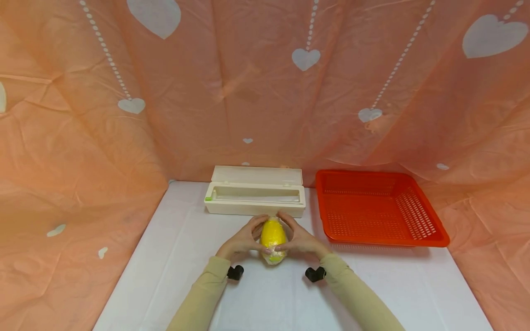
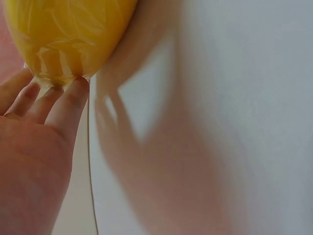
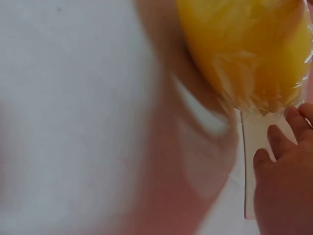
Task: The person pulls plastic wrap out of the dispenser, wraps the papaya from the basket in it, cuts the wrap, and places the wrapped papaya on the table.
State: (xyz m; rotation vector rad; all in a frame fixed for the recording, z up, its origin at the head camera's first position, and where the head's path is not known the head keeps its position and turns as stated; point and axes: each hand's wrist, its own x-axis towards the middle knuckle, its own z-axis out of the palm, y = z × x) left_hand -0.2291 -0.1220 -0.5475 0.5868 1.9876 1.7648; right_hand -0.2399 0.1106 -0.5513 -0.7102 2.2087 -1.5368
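Observation:
A smooth yellow oval object (image 1: 273, 233), shaped like a fruit and wrapped in clear cling film, is between both hands above the white table. A green patch shows at its near end. My left hand (image 1: 243, 240) holds its left side, thumb at the near end and fingers at the far end. On the opposite side my right hand (image 1: 304, 240) holds it the same way. In the left wrist view, fingertips press the gathered film at the end of the yellow object (image 2: 71, 34). The right wrist view shows creased film on the yellow object (image 3: 244, 54), with fingers (image 3: 281, 142) close by.
Just beyond the hands stands a long cream box (image 1: 254, 209), its lid (image 1: 256, 174) raised, with a pale roll (image 1: 256, 198) inside and a green piece (image 1: 208, 198) at its left end. A red perforated basket (image 1: 430, 241) stands at right. A patterned cloth (image 1: 256, 92) hangs behind the table (image 1: 265, 299).

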